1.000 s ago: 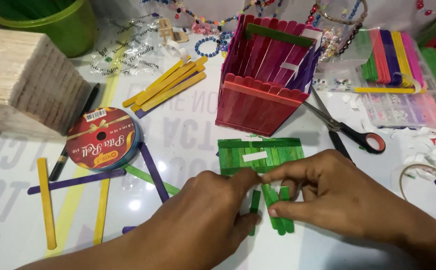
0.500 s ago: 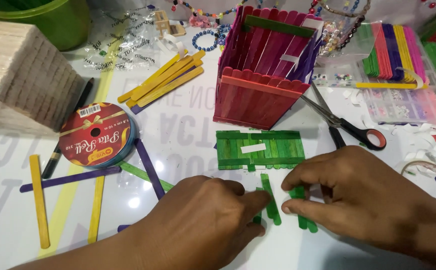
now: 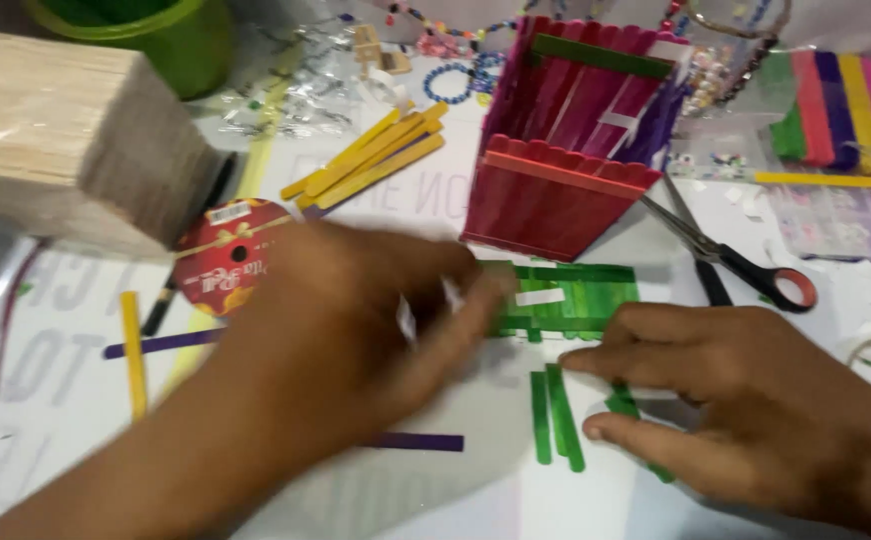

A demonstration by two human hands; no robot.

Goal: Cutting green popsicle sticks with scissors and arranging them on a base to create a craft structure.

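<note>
In the head view, the left hand (image 3: 356, 330) is seen blurred, stretched across the white table (image 3: 76, 300) with its fingers extended and slightly apart, the tips lying at the left edge of the green stick panel (image 3: 571, 298), which rests flat just in front of the red stick box (image 3: 561, 195); whether anything is pinched there cannot be told through the blur. The right hand (image 3: 746, 400) is laid low beside the panel's lower right corner, fingers curled and close together, with the thumb and forefinger resting near two loose green sticks (image 3: 554, 415) that lie side by side below the panel; another green stick (image 3: 624, 405) is partly hidden under that hand. The step is judged best done if the panel is pressed flat and kept from sliding by the left fingertips, while each loose stick is taken by its end and laid square to the panel's edge. Care is advised near the scissors (image 3: 731, 265) to the right, and the yellow sticks (image 3: 371, 160) and red ribbon spool (image 3: 228, 255) are well apart.
</note>
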